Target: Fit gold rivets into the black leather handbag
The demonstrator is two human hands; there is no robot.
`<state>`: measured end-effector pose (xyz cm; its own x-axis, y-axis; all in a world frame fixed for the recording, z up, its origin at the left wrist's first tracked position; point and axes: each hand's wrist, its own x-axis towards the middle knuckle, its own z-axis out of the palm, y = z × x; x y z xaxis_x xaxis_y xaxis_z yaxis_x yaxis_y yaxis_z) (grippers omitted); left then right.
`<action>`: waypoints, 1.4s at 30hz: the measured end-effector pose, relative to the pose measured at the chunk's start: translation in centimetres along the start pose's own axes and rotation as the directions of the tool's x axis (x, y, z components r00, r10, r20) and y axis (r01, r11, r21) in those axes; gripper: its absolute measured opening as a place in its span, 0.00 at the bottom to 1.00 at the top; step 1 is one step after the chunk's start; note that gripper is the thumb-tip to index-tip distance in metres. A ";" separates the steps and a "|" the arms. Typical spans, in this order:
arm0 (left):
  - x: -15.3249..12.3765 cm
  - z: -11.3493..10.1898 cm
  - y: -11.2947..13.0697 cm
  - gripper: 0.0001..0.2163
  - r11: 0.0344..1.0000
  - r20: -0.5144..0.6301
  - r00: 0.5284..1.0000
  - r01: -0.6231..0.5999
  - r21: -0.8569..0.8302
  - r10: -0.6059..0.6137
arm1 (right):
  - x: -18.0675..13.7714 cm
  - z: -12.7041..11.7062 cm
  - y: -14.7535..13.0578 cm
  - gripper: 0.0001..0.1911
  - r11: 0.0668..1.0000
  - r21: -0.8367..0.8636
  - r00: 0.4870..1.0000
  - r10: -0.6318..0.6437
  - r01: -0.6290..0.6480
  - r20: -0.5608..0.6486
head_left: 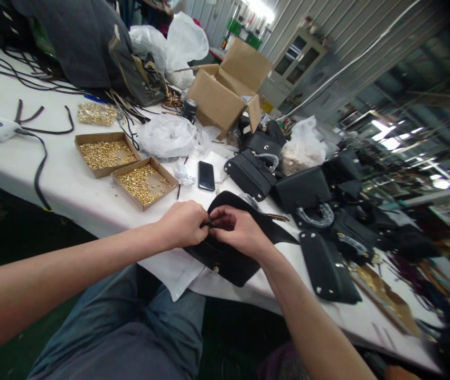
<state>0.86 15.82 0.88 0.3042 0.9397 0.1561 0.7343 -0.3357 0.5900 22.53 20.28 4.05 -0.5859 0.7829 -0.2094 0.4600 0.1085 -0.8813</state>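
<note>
A black handbag (228,264) with a small metal clasp on its front lies at the table's front edge, in front of my lap. My left hand (187,224) is closed at the bag's upper left edge, thumb and forefinger pinched together. From the other side, my right hand (238,232) curls its fingers over the same edge, the fingertips meeting near the left ones. Whether a small part sits between the fingertips is hidden. Behind the hands a black flap (228,199) of the bag stands raised.
Two shallow cardboard trays, one farther back (104,170) and one nearer (160,199), hold small gold-coloured fittings. A phone (206,176) lies beyond my hands. An open cardboard box (211,103) stands behind it. Several black handbags crowd the right side, one (328,266) near my right forearm.
</note>
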 end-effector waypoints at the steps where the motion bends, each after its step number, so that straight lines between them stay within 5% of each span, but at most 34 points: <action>1: 0.0 -0.1 -0.1 0.10 1.000 -0.002 1.000 0.000 -0.012 0.000 | -0.3 -0.2 0.1 0.21 0.999 0.030 1.000 0.016 -0.017 0.024; 5: 0.1 -0.2 -0.2 0.11 0.996 -0.022 1.000 0.019 -0.083 -0.021 | -1.3 -1.3 0.9 0.23 0.975 0.206 0.995 0.065 -0.078 0.071; 9: 0.5 0.0 0.0 0.11 0.991 -0.032 0.999 0.037 -0.125 -0.042 | -1.7 -1.5 1.8 0.17 0.963 0.245 0.993 0.117 -0.110 -0.012; 15: 0.2 0.4 -0.1 0.11 0.986 -0.046 0.997 0.052 -0.157 -0.060 | -1.3 -0.7 1.6 0.18 0.985 0.066 0.987 0.162 -0.162 0.008; 21: 0.1 0.2 -0.5 0.11 0.982 -0.031 0.998 0.047 -0.180 -0.054 | -1.1 -0.5 0.9 0.17 0.991 -0.134 0.999 0.022 -0.016 0.040; 25: 0.5 0.4 -0.7 0.11 0.981 -0.025 0.998 0.052 -0.187 -0.058 | -1.2 -0.6 0.1 0.19 0.880 -0.471 0.989 -0.120 0.066 -0.085; 29: 0.5 0.6 -0.9 0.11 0.979 -0.025 0.997 0.060 -0.195 -0.066 | -1.2 -0.2 -0.5 0.16 0.718 -0.689 0.979 -0.192 0.096 -0.064; 38: 0.1 0.6 -0.9 0.10 0.977 -0.040 0.996 0.071 -0.199 -0.081 | -2.0 1.2 -0.1 0.11 0.688 -0.721 0.966 -0.237 0.089 -0.107; 42: 0.5 0.8 -0.9 0.11 0.975 -0.032 0.995 0.091 -0.204 -0.099 | -2.4 1.4 -1.2 0.14 0.595 -0.797 0.950 -0.298 0.106 -0.096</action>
<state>0.81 16.50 -0.21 0.2104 0.9700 0.1220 0.6199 -0.2289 0.7506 22.41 17.43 4.97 -0.6294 0.7701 0.1043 0.7432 0.6357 -0.2085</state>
